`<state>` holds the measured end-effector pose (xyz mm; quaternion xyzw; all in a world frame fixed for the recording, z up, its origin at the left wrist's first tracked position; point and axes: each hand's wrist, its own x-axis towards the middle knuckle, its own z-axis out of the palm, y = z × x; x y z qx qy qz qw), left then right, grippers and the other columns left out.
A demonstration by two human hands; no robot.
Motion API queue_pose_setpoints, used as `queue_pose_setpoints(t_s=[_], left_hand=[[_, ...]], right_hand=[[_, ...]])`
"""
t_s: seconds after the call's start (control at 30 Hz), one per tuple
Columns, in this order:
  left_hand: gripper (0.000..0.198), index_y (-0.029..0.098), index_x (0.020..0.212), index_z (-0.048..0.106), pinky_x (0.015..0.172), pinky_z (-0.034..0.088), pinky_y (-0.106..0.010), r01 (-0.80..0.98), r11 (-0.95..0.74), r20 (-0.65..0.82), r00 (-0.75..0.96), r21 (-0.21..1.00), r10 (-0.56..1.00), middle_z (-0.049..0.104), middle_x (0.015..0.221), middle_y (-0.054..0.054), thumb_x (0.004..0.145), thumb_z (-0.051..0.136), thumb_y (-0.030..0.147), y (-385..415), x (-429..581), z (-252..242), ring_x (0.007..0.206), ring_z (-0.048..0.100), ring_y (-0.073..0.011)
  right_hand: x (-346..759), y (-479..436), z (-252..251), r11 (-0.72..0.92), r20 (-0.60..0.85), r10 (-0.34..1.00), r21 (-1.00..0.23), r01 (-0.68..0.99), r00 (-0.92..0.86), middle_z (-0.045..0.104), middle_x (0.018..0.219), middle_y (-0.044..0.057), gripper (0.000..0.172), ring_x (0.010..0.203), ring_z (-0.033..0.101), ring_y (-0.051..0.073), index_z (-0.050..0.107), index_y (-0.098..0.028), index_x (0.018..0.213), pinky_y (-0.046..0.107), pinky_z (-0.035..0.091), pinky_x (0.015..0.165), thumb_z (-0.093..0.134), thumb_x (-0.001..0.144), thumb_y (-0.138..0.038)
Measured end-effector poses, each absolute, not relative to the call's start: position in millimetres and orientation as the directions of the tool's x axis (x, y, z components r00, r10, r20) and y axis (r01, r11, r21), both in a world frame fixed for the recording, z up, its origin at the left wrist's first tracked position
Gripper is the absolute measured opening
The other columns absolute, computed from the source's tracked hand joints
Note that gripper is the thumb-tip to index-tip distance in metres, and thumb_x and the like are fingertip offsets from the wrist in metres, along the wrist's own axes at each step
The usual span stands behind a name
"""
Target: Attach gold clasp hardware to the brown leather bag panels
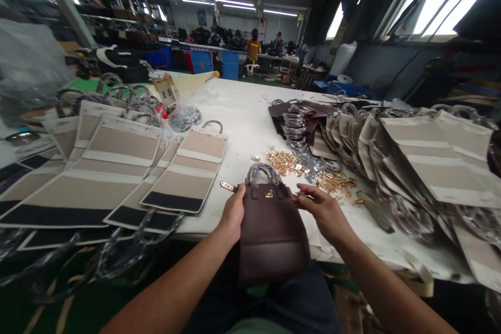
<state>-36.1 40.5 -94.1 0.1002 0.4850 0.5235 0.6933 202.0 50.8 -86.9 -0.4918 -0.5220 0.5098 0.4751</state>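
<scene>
A dark brown bag panel (272, 235) with plastic-wrapped handles (261, 171) hangs over the table's front edge above my lap. A small gold clasp (269, 194) sits near its top centre. My left hand (234, 214) grips the panel's left edge, thumb on the front. Beside that thumb, a strap end with a gold plate (227, 186) sticks out to the left. At the panel's upper right corner is my right hand (317, 207), its fingertips pinched together; what they hold is too small to make out.
Piles of gold metal pieces (285, 162) and gold hardware (336, 181) lie behind the bag on the white table (245, 109). Beige panels (117, 172) are stacked left, more beige panels (426, 156) right, dark brown pieces (301, 109) behind. A person (253, 49) is far back.
</scene>
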Motion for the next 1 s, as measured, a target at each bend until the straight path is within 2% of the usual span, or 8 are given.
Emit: queue_pose_setpoints(t_s=[0.07,0.13,0.23,0.33,0.43,0.53,0.7,1.0], left_hand=[[0.049,0.013,0.102,0.074,0.075,0.063,-0.041,-0.593,0.357,-0.503,-0.096,0.722,0.859,0.079,0.083,-0.011,0.089,0.062,0.059,40.0,-36.3,-101.8,0.076,0.077,-0.0273],[0.048,0.013,0.102,0.074,0.078,0.062,-0.041,-0.551,0.279,-0.436,-0.176,0.787,0.882,0.080,0.085,-0.011,0.089,0.063,0.057,37.7,-38.8,-108.7,0.079,0.077,-0.0274],[0.046,0.013,0.104,0.074,0.086,0.060,-0.041,-0.484,0.206,-0.368,-0.267,0.850,0.891,0.080,0.093,-0.012,0.089,0.063,0.055,32.1,-44.4,-116.5,0.090,0.076,-0.0285],[0.047,0.013,0.105,0.074,0.097,0.055,-0.041,-0.394,0.146,-0.278,-0.304,0.907,0.911,0.079,0.105,-0.013,0.091,0.060,0.056,27.6,-47.2,-119.4,0.107,0.072,-0.0304],[0.047,0.014,0.106,0.074,0.105,0.049,-0.039,-0.290,0.071,-0.173,-0.346,0.955,0.922,0.077,0.116,-0.012,0.094,0.057,0.057,25.0,-45.2,-115.9,0.119,0.066,-0.0302],[0.044,0.016,0.108,0.072,0.108,0.046,-0.037,-0.198,-0.009,-0.062,-0.349,0.980,0.935,0.075,0.119,-0.010,0.098,0.053,0.054,21.2,-42.7,-108.4,0.120,0.065,-0.0278],[0.038,0.020,0.107,0.070,0.108,0.044,-0.035,-0.097,-0.107,0.072,-0.314,0.989,0.947,0.074,0.115,-0.007,0.102,0.047,0.049,12.6,-44.0,-98.5,0.115,0.065,-0.0241],[0.042,0.019,0.116,0.069,0.110,0.044,-0.037,-0.073,-0.071,0.045,-0.301,0.995,0.952,0.071,0.123,-0.011,0.102,0.045,0.050,5.1,-36.8,-85.5,0.121,0.063,-0.0256]], right_hand=[[174.3,46.6,-83.1,0.102,0.072,0.988,-0.970,0.222,-0.140,0.076,0.103,0.005,0.042,0.099,0.073,0.026,0.074,-0.024,0.120,0.044,0.058,0.094,0.077,0.083,-0.042],[159.9,44.9,-82.9,0.264,0.169,0.956,-0.853,0.451,-0.239,0.076,0.101,0.005,0.030,0.100,0.070,0.026,0.078,-0.027,0.113,0.043,0.056,0.094,0.072,0.086,-0.036],[160.3,44.9,-82.9,0.432,0.211,0.890,-0.672,0.601,-0.404,0.076,0.099,0.005,0.020,0.096,0.070,0.026,0.080,-0.029,0.102,0.040,0.055,0.090,0.065,0.089,-0.030],[161.7,40.3,-75.8,0.404,0.174,0.899,-0.683,0.608,-0.402,0.077,0.098,0.004,0.017,0.091,0.071,0.024,0.080,-0.029,0.096,0.036,0.056,0.083,0.065,0.090,-0.032],[142.0,31.1,-64.8,0.262,0.157,0.959,-0.809,0.526,-0.237,0.079,0.091,0.003,0.016,0.085,0.073,0.024,0.080,-0.027,0.094,0.034,0.057,0.079,0.072,0.086,-0.039],[111.2,25.3,-60.6,0.182,0.145,0.982,-0.896,0.404,-0.122,0.078,0.081,0.003,0.023,0.073,0.074,0.023,0.079,-0.023,0.092,0.032,0.057,0.070,0.074,0.085,-0.045],[86.6,23.4,-67.4,0.243,0.260,0.965,-0.845,0.476,-0.030,0.079,0.081,0.003,0.025,0.069,0.073,0.022,0.079,-0.023,0.093,0.034,0.058,0.073,0.071,0.088,-0.046],[80.1,13.7,-74.2,0.305,0.366,0.930,-0.793,0.527,0.014,0.078,0.085,0.003,0.021,0.074,0.073,0.021,0.076,-0.024,0.090,0.032,0.058,0.073,0.067,0.091,-0.043]])
